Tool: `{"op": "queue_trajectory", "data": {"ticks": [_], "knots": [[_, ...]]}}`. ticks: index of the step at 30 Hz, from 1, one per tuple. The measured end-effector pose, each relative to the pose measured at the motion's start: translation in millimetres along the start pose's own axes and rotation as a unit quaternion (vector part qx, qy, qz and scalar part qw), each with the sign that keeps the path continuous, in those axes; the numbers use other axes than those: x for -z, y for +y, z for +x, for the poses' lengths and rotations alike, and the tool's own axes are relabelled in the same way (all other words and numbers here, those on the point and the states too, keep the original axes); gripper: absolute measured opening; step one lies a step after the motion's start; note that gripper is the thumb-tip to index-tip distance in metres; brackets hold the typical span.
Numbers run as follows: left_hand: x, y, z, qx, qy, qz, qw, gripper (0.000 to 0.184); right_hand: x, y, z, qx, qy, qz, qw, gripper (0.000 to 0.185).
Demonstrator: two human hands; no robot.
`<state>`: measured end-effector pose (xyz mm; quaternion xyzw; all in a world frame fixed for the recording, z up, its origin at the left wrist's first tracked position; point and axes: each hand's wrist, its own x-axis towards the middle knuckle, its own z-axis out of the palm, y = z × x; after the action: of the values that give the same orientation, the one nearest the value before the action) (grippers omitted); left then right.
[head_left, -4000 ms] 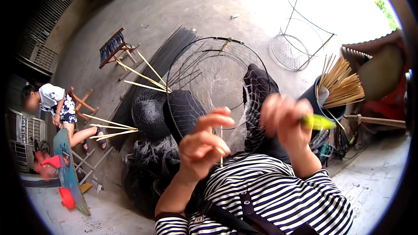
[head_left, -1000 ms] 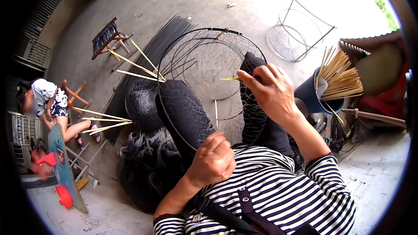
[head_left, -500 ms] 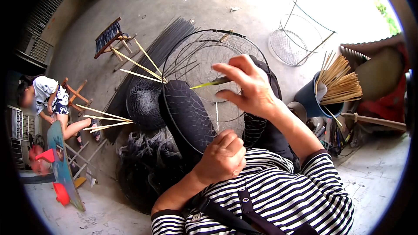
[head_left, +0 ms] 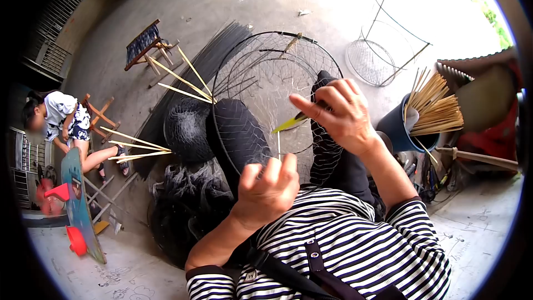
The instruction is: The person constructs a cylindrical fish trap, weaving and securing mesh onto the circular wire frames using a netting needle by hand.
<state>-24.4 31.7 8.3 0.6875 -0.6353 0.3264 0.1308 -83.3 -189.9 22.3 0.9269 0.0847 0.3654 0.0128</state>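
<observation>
A round hoop (head_left: 221,58) strung with thin mesh netting rests over my knees. My right hand (head_left: 345,115) is over the netting near the right knee, its fingers closed on a yellow-green pointed tool (head_left: 288,124) whose tip points left. My left hand (head_left: 266,190) is at the near edge of the hoop, fingers bent; what lies between the fingertips is too small to make out. A thin pale stick (head_left: 278,144) stands between the two hands.
Thin sticks (head_left: 436,105) fill a blue bucket (head_left: 395,128) at right. Another net frame (head_left: 371,64) lies on the floor behind. Left are a folding stool (head_left: 142,46), dark rods (head_left: 222,39), bundled netting (head_left: 189,128) and a seated person (head_left: 61,116) beside a blue board (head_left: 78,200).
My right hand has moved slightly right and down with the tool, its tip now lower and nearer the pale stick. My left hand has shifted left and its fingers have lifted from a fist.
</observation>
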Motion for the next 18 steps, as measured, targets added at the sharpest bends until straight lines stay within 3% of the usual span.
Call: {"op": "queue_trajectory", "data": {"ticks": [1,3,4,5,7,8,11,13,17,18], "knots": [[1,1,0,-0.02,-0.002,0.014,1.0,0.008,0,-4,2,-0.002,-0.027,0.03,0.999,0.062],[1,3,1,-0.032,-0.016,0.012,0.999,0.006,7,-22,11,-0.121,0.017,0.353,0.928,0.065],[2,3,1,-0.035,-0.024,0.008,0.999,0.006,11,-26,9,-0.184,-0.007,0.496,0.849,0.071],[2,-1,4,-0.032,-0.025,0.004,0.999,0.005,-7,-40,2,-0.276,0.066,0.666,0.69,0.059],[10,-6,9,0.007,-0.052,-0.039,0.998,0.005,-1,-28,-9,-0.288,-0.005,0.784,0.55,0.046],[14,-8,10,0.027,-0.064,-0.06,0.996,0.005,0,-26,-12,-0.273,0.028,0.786,0.554,0.034],[19,-8,14,0.042,-0.065,-0.112,0.991,0.006,12,-24,-20,-0.274,0.069,0.836,0.47,0.021],[22,-5,16,0.026,-0.066,-0.123,0.99,0.006,1,-23,-32,-0.263,0.073,0.726,0.631,0.019],[20,0,13,0.017,-0.095,-0.063,0.993,0.006,-5,-31,-33,-0.304,0.167,0.71,0.613,0.017],[21,-1,14,0.016,-0.097,-0.058,0.993,0.006,-10,-32,-33,-0.275,0.183,0.633,0.7,0.02]]}}
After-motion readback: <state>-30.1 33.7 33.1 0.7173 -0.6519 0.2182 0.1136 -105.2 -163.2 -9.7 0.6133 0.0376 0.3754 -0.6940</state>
